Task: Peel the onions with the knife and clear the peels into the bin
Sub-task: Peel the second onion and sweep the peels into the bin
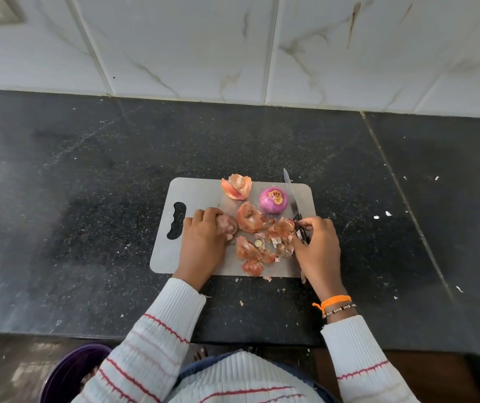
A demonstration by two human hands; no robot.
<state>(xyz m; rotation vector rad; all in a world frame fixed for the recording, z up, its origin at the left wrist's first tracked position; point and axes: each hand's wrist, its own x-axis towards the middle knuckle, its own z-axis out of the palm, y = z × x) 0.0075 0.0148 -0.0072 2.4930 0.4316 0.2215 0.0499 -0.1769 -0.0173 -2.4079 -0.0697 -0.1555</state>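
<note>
Two bare hands are seen from above, both resting on a flat grey rectangular cutting board [198, 193]. The left hand [204, 239] is curled over a pale pink onion [228, 225], which is gripped between fingers and thumb near the board's middle. The right hand [317, 248] is closed round the black handle of a slim steel-bladed knife [291, 196]; the blade points away from the person, along the board's right side, its tip reaching just past the far edge. Between the hands, papery orange-brown onion peels [252, 218] are scattered over the board, with one curled piece [236, 187] at the far edge. A peeled, glossy purple onion [273, 200] sits just left of the blade. The board lies on a black speckled stone tabletop [87, 184], which is dotted with small scraps. White ribbed sleeves with red stripes are worn, and an orange thread bracelet [334, 301] circles the right wrist. A round purple bin [70, 370] is partly seen below the tabletop's edge, at lower left.
</note>
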